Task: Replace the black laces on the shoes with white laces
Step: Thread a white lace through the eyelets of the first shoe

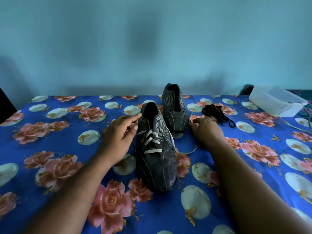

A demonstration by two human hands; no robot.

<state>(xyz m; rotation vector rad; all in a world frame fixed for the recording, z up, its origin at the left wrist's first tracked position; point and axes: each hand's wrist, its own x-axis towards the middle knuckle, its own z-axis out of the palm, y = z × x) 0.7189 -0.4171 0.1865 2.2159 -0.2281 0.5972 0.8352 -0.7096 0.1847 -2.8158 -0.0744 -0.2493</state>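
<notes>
While both forearms reach over a blue floral cloth (50,115), the left hand (116,137) hovers w/ fingers loosely spread, holding nothing, just beside the near shoe (157,166), partly threaded w/ a white lace (152,141). Behind it, the far shoe (175,108) has bare eyelets. The right hand (206,129) rests knuckles-up; grip can't be told. Black laces (217,114) lie just beyond it.

Floral bed (50,191): shoes (157,159), black laces (217,112)
</notes>
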